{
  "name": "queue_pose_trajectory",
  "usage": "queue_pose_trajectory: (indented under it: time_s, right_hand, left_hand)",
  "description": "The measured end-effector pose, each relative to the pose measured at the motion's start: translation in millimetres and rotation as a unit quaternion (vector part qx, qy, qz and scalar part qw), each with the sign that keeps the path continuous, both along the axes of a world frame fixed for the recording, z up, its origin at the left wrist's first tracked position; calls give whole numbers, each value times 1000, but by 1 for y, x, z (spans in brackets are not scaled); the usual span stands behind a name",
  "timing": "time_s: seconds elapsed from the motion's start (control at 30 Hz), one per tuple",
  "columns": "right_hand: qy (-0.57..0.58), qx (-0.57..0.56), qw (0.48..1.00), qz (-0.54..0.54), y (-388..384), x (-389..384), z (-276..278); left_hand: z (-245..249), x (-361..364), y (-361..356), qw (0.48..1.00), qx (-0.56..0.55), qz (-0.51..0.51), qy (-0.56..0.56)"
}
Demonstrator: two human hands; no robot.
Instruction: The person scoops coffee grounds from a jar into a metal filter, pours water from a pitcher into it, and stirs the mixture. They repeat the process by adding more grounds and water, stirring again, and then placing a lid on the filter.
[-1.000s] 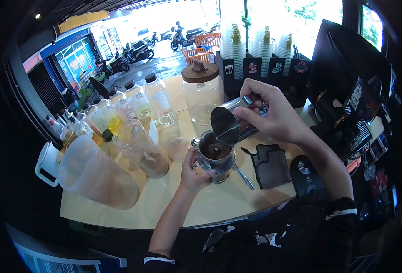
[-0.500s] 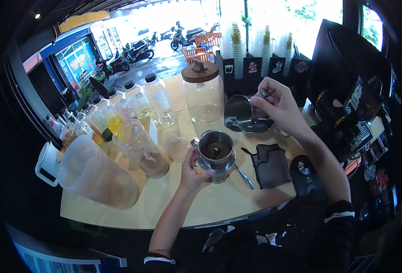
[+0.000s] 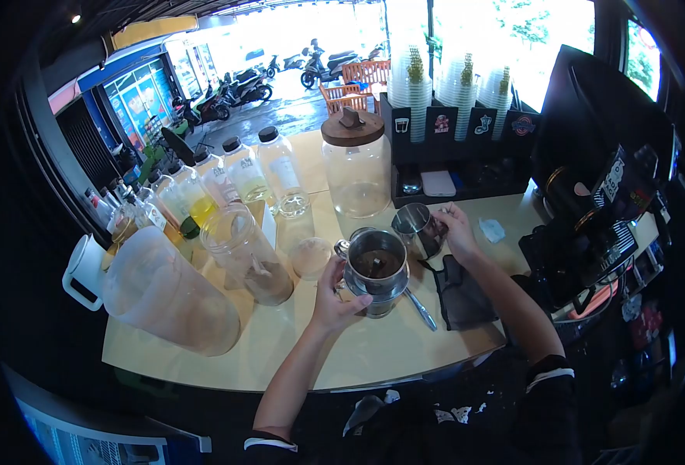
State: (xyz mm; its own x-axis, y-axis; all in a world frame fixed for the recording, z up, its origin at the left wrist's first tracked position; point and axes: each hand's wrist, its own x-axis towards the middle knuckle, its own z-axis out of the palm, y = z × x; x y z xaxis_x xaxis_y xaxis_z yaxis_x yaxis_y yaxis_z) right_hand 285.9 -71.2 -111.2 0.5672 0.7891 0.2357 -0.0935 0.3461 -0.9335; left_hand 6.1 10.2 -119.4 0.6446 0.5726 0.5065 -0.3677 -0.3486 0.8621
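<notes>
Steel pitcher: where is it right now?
In the head view, the steel pitcher rests on the counter right of centre, held by the right hand, beside the metal coffee filter and in front of the glass jar.

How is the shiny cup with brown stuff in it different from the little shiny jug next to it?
The filter cup looks wider than the small jug. The filter cup has dark brown stuff inside and sits on a glass; the small jug stands on the counter. The left hand holds the filter cup; the right hand holds the small jug. Both are shiny metal.
</notes>
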Motion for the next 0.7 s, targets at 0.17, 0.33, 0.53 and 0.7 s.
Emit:
queue_pose_trajectory:
  time_s: [0.17,0.33,0.53,0.7]
  right_hand:
    - [67,-15,998,2,-1,2,-21]
    - [-11,-56,998,-37,-14,3,-33]
    - [-493,-129,860,-6,-68,-48,26]
    - [-759,-214,587,181,-85,-79,16]
  left_hand:
    - [-1,1,1,1000,-6,-9,-12]
    - [1,1,-1,1000,-5,-8,-11]
    - [0,2,-2,1000,-11,-6,-25]
    - [3,2,-6,999,-23,-12,-27]
